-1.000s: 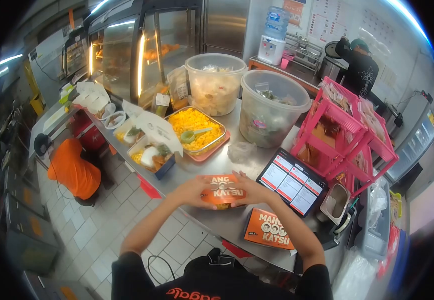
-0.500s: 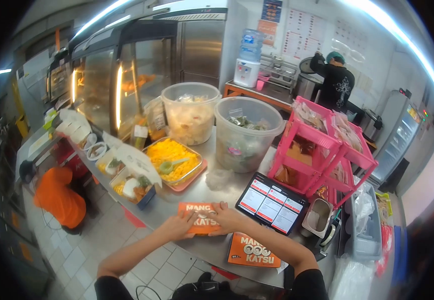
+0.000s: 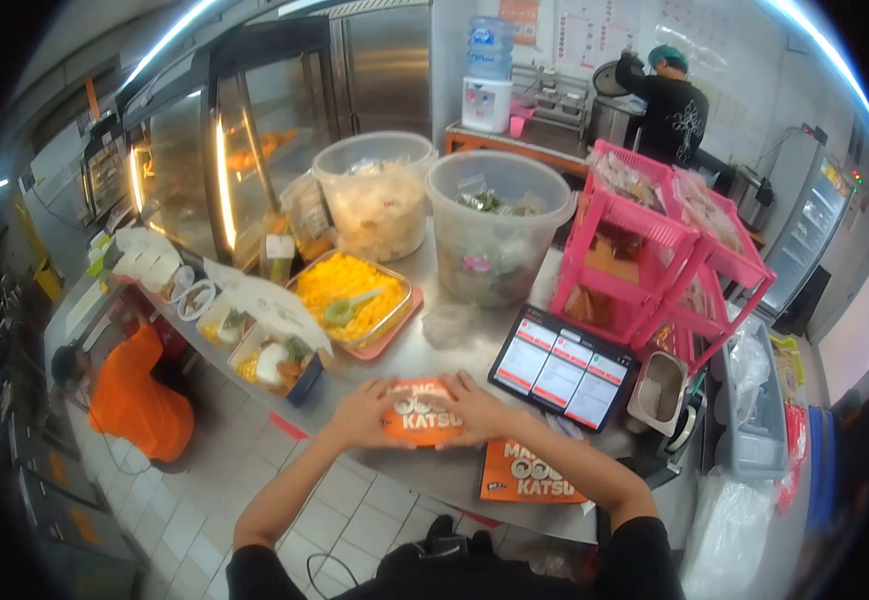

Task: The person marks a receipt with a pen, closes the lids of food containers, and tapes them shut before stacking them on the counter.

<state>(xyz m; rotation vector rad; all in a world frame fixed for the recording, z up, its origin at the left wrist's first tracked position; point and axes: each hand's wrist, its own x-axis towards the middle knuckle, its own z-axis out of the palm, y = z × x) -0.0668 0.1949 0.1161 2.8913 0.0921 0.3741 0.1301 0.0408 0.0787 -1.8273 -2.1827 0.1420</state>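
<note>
An orange box with white lettering (image 3: pixel 425 420) is held between my two hands at the front of the steel counter. My left hand (image 3: pixel 367 414) wraps its left side, and my right hand (image 3: pixel 475 408) grips its right side. A second orange box (image 3: pixel 530 474) lies just right of and below my right hand. To the upper left, an open box of food (image 3: pixel 277 366) stands near a tray of yellow food (image 3: pixel 353 300) with a green-tipped spoon in it. A tablet (image 3: pixel 563 368) showing order tickets is to the right of my hands.
Two large clear buckets (image 3: pixel 375 205) (image 3: pixel 495 235) stand behind the tray. Pink baskets (image 3: pixel 645 215) hold packets on the right, beside a metal container (image 3: pixel 658 392). A person in orange (image 3: pixel 140 395) crouches at the left; another in black (image 3: pixel 675 115) stands at a pot at the back.
The view has shifted. My hands have closed around the sides of the orange box, where they were over its top. The person in orange has raised an arm toward the counter.
</note>
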